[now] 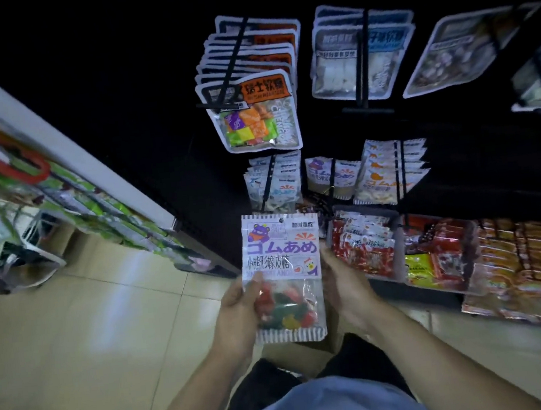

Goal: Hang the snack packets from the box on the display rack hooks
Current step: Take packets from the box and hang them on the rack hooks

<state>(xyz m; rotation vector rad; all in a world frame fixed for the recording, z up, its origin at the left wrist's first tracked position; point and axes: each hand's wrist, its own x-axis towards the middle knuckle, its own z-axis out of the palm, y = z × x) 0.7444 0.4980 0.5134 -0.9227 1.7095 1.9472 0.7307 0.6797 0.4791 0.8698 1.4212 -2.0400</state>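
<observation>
Hands on one gummy packet (283,273): left hand (237,312) pinches its left edge, right hand (344,284) cups the right side behind it, below the rack hooks (331,178).

White-purple striped-edged gummy packet (282,270); beige floor tiles (108,322).

Packet (282,270) between hands, below rack hooks (361,61).

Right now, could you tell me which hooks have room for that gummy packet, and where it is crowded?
The hook holding matching purple-lettered bear gummy packets looks thinly filled, bordered by blue-white packets and orange-lettered packets. The upper-left hook of orange-labelled candy packets is crowded. Both hands hold the white gummy packet.
</observation>
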